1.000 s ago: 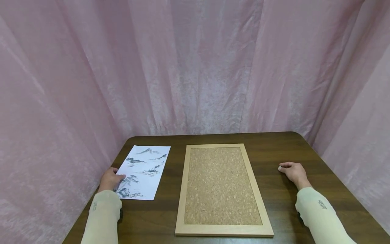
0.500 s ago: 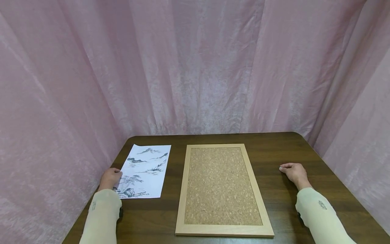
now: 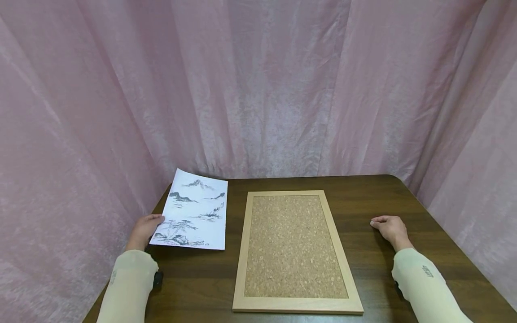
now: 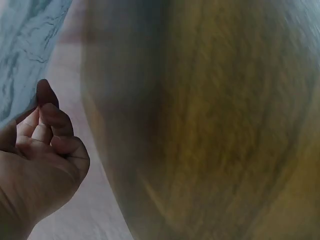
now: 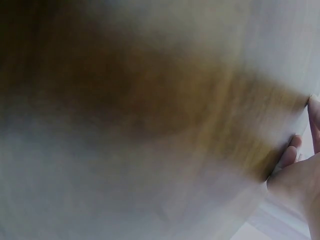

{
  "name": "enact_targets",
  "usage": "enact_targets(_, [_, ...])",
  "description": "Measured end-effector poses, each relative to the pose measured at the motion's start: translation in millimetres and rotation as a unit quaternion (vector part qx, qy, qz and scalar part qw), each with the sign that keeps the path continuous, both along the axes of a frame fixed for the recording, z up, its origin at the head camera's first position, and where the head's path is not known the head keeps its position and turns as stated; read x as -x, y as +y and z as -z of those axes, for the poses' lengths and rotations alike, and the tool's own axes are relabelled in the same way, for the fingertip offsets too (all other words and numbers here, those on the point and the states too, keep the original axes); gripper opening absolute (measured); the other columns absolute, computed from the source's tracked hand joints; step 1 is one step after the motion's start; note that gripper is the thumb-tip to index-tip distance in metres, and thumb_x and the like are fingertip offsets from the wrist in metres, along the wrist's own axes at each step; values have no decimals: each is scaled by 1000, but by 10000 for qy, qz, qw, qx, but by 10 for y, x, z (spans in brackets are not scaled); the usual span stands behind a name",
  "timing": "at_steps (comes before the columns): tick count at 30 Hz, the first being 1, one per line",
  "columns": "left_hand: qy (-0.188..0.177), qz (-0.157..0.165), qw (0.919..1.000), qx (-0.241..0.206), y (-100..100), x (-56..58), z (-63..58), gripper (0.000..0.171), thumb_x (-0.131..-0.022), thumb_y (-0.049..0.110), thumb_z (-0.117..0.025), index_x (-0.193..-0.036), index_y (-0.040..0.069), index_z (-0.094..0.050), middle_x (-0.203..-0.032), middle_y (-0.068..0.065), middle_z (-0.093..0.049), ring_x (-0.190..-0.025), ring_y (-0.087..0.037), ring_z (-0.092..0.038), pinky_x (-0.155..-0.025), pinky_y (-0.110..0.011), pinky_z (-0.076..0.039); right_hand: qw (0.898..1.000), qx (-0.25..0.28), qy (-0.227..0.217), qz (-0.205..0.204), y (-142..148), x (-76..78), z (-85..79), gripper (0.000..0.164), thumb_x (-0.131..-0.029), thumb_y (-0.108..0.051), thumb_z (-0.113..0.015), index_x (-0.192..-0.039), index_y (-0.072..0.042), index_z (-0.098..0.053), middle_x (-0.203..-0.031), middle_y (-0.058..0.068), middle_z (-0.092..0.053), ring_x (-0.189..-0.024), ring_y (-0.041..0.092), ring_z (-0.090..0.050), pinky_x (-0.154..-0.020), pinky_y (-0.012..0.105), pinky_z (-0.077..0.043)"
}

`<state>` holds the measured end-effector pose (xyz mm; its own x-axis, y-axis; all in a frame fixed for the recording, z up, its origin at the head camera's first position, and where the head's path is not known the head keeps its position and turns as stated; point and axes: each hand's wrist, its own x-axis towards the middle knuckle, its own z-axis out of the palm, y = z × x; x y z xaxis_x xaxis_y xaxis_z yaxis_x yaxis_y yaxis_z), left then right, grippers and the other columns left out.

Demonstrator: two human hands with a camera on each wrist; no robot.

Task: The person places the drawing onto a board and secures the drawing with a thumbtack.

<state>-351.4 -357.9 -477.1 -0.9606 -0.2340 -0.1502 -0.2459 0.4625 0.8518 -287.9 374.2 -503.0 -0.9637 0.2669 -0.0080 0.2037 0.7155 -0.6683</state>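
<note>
A white sheet of paper [image 3: 198, 215] printed with an ink landscape of mountains and trees is raised off the left part of the table, its far end tilted up. By its lower left edge my left hand [image 3: 146, 228] pinches it between thumb and fingers. In the left wrist view, the fingertips of the left hand [image 4: 47, 145] meet at the paper's edge [image 4: 25, 65]. My right hand [image 3: 391, 229] rests on the right side of the table, fingers loosely bent. The right wrist view catches only part of that hand [image 5: 297, 172], touching the tabletop; nothing shows in its grasp.
A cork board [image 3: 296, 246] in a pale wooden frame lies flat mid-table, between the two hands. The brown wooden table [image 3: 194, 287] has rounded far corners. Pink curtains [image 3: 258, 89] hang behind it and along both sides.
My left hand has taken hold of the paper and lifted it from the table; the sheet's far edge has risen and tilted. The right hand stays in place.
</note>
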Motion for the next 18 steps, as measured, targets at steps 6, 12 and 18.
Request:
enact_targets(6, [6,-271,9907,-1331,177,20,-141,51,-92,28,-53,-131,-2,-40,-81,5,-57,-63,-7,-57,-59,-26,-48,10000,29,-60,-18,-18,6,-17,30,-89,-27,-59,-101,-1,-68,-116,24,-55,-104,43,-46,-87,51,-33])
enact_targets(12, [100,-357,9811,-1897,504,38,-200,46,-92,24,-54,-129,-1,-43,-75,8,-58,-61,-6,-57,-58,-24,-48,9998,11,-156,-81,-17,1,-30,32,-90,-28,-57,-103,-1,-67,-116,25,-54,-104,44,-45,-87,52,-33])
enact_targets(18, [93,-145,9823,-1867,999,-4,-148,42,-91,25,-56,-123,-2,-49,-88,2,-56,-72,-9,-53,-65,-23,-45,9999,24,-116,-102,-8,-10,-13,32,-90,-27,-57,-103,0,-67,-117,26,-53,-104,45,-45,-87,53,-33])
